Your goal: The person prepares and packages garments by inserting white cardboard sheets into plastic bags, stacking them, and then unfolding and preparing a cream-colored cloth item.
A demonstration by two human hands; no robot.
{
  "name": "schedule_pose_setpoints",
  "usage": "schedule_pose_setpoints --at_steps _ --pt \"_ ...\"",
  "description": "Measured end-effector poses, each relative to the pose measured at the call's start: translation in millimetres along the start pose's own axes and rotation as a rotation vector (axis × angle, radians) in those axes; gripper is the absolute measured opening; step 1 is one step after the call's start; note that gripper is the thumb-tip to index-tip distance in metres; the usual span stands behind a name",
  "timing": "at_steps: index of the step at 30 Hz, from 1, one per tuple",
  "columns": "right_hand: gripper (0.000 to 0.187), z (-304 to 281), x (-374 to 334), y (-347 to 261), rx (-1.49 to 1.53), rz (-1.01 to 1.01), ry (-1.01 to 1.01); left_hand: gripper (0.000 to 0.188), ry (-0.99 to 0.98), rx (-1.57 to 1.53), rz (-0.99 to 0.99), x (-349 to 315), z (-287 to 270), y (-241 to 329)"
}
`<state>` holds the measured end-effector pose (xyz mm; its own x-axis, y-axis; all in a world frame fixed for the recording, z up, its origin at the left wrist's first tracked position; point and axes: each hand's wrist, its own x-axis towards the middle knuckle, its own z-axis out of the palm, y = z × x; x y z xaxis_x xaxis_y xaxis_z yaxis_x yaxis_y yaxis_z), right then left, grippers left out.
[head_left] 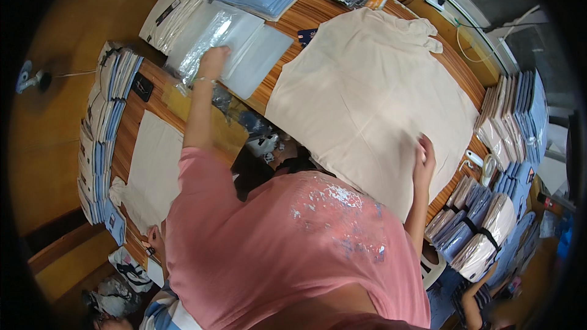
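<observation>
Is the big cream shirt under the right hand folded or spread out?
Spread: the cream shirt lies flat across the table, sleeve out.

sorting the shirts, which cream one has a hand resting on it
The big cream shirt spread across the table's middle; the right hand presses its near edge. The smaller cream shirt at left lies untouched.

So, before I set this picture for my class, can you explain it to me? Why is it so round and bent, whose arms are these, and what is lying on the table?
There is no machine here. A person wears a wide fisheye camera on the head, looking down, so straight edges curve near the rim. The pink shirt is the wearer's own, and both arms belong to them. The left hand reaches out and rests on a stack of clear plastic bags. The right hand lies flat on a cream T-shirt spread over the wooden table. Neither hand grips anything. A second cream garment lies on the left, and stacks of packed shirts stand around the table's edges.
</observation>
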<state>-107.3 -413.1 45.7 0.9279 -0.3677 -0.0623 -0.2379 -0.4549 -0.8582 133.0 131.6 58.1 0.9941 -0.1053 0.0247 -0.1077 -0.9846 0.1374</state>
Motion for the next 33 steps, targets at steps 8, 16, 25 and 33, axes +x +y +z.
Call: schedule_pose_setpoints --at_steps 8,16,25,33 --pt "0.025 118 43 -188 -0.241 -0.992 -0.380 0.035 -0.139 0.011 0.128 -9 -9 25" --pt "0.023 150 30 -163 -0.121 -0.801 -0.786 0.039 -0.214 -0.155 0.095 -4 29 -46" --pt "0.027 164 39 -164 -0.094 -0.776 -0.821 0.032 -0.205 -0.132 0.251 -1 30 -66" --pt "0.029 173 44 -180 -0.158 -0.740 -0.887 0.033 -0.146 -0.401 0.172 -6 -15 -40"
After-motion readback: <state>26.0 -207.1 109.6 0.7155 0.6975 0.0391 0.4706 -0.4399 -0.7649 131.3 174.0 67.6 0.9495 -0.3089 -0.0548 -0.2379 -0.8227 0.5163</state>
